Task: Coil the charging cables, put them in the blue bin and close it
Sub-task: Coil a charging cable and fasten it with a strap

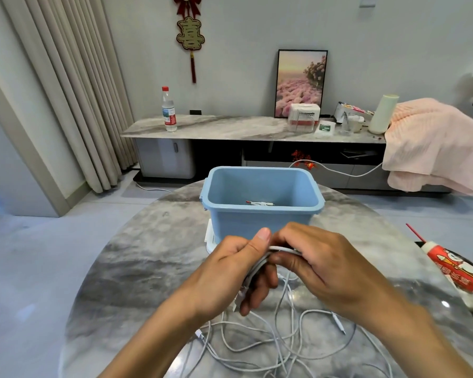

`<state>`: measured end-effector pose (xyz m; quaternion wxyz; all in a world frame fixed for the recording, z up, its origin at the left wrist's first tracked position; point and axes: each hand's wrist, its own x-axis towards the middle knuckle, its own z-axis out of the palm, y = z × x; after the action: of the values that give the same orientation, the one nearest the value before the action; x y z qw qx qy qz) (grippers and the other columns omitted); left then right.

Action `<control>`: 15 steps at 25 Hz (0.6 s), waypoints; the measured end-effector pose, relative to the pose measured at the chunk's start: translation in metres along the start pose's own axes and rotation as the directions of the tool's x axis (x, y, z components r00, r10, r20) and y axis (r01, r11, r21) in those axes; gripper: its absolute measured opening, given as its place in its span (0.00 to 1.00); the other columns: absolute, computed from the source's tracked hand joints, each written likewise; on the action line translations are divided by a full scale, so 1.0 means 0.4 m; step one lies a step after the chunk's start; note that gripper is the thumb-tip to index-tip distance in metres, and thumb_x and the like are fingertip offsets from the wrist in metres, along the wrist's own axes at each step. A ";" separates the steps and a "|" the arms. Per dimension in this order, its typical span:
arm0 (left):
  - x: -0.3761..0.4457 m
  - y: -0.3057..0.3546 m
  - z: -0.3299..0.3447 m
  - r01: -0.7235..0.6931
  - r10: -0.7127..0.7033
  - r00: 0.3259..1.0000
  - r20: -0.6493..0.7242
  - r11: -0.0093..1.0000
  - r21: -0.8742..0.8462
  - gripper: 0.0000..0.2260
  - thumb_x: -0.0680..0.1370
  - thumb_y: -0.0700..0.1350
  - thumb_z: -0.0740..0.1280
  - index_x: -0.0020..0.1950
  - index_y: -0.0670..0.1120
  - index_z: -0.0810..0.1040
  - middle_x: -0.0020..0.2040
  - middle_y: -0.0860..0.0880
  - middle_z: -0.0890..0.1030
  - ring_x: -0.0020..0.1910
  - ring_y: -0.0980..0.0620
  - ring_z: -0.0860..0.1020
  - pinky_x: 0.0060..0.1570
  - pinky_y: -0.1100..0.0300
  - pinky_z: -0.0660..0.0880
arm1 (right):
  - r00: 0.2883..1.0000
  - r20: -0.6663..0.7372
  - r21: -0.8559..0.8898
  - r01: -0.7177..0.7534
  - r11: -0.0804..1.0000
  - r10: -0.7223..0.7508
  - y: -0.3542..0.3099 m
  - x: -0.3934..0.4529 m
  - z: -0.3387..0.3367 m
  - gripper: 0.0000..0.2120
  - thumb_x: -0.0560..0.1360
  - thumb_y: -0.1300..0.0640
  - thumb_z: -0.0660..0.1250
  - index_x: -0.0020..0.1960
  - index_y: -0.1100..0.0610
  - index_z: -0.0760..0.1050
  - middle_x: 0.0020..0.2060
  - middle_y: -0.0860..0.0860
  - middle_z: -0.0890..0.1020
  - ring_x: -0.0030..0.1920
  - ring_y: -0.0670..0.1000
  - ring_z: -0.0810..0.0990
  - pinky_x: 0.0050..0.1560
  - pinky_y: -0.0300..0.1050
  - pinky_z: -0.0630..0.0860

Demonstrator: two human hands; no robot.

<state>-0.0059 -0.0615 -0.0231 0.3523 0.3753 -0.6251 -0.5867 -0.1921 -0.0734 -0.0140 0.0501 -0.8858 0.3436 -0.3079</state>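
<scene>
Two hands coiling a white cable in front of an open blue bin on a round marble table.

Left hand (230, 271): fingers and thumb curled round a small coil of white cable (260, 264). Right hand (320, 263): fingers curled over the same cable. Loose cables (284, 347) sprawl at the table's (137, 263) near edge, under the wrists. Blue bin (262, 205): just beyond the hands, lid off, one coiled cable (260, 203) inside. Bare tabletop to the left; a red-and-white tube (453, 266) by the right edge.

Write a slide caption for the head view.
Both hands coil a white cable before the open blue bin; more cables lie loose on the table.
</scene>
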 end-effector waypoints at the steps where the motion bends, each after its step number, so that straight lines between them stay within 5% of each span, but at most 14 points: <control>1: 0.000 0.000 -0.004 0.015 -0.015 1.000 0.007 1.000 0.016 0.29 0.81 0.61 0.53 0.33 0.40 0.75 0.19 0.47 0.71 0.18 0.52 0.68 0.51 0.34 0.73 | 1.000 0.005 -0.002 0.001 1.000 -0.001 -0.001 0.000 0.006 0.14 0.82 0.45 0.57 0.49 0.54 0.75 0.40 0.42 0.76 0.41 0.43 0.76 0.39 0.44 0.74; 5: 0.003 0.009 -0.001 0.066 -0.068 0.998 -0.006 0.989 -0.131 0.28 0.82 0.59 0.54 0.26 0.45 0.64 0.18 0.50 0.61 0.18 0.52 0.61 0.38 0.60 0.77 | 0.998 -0.054 0.064 -0.027 0.998 0.030 -0.010 0.002 0.031 0.13 0.81 0.43 0.59 0.48 0.51 0.74 0.38 0.42 0.80 0.36 0.42 0.77 0.36 0.44 0.74; 7: -0.002 0.019 -0.008 0.077 -0.067 0.997 0.044 0.949 -0.307 0.25 0.82 0.58 0.56 0.27 0.47 0.63 0.19 0.52 0.58 0.18 0.53 0.57 0.40 0.59 0.74 | 0.989 -0.085 0.305 -0.093 0.948 0.124 -0.017 0.013 0.027 0.12 0.78 0.42 0.65 0.45 0.51 0.75 0.32 0.46 0.80 0.31 0.47 0.77 0.32 0.46 0.73; 10: -0.016 0.044 -0.028 0.097 -0.016 0.990 0.141 0.801 -0.590 0.18 0.78 0.50 0.58 0.29 0.47 0.67 0.20 0.53 0.59 0.19 0.55 0.55 0.43 0.59 0.75 | 0.923 0.042 0.757 -0.280 0.590 0.383 0.010 0.006 -0.007 0.15 0.70 0.42 0.73 0.40 0.55 0.79 0.24 0.45 0.70 0.24 0.45 0.65 0.25 0.37 0.62; 12: -0.022 0.059 -0.035 0.061 0.016 0.994 0.108 0.737 -0.674 0.15 0.77 0.45 0.57 0.30 0.46 0.70 0.23 0.53 0.60 0.21 0.54 0.54 0.45 0.59 0.76 | 0.877 0.116 0.835 -0.341 0.433 0.467 0.020 -0.003 -0.010 0.20 0.66 0.37 0.75 0.41 0.55 0.81 0.23 0.46 0.64 0.22 0.45 0.59 0.23 0.35 0.56; 15: -0.021 0.072 -0.047 -0.016 0.008 1.000 -0.014 0.666 -0.746 0.13 0.76 0.42 0.55 0.34 0.44 0.74 0.26 0.52 0.60 0.23 0.54 0.54 0.47 0.59 0.77 | 0.788 0.221 0.908 -0.381 0.174 0.575 -0.007 0.004 0.036 0.14 0.72 0.45 0.70 0.44 0.57 0.81 0.21 0.50 0.61 0.20 0.45 0.57 0.22 0.34 0.61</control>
<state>0.0130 -0.0619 0.0066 0.4819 0.1974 -0.3314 -0.7868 -0.1810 -0.0741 -0.0240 0.6017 -0.5118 0.3715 -0.4879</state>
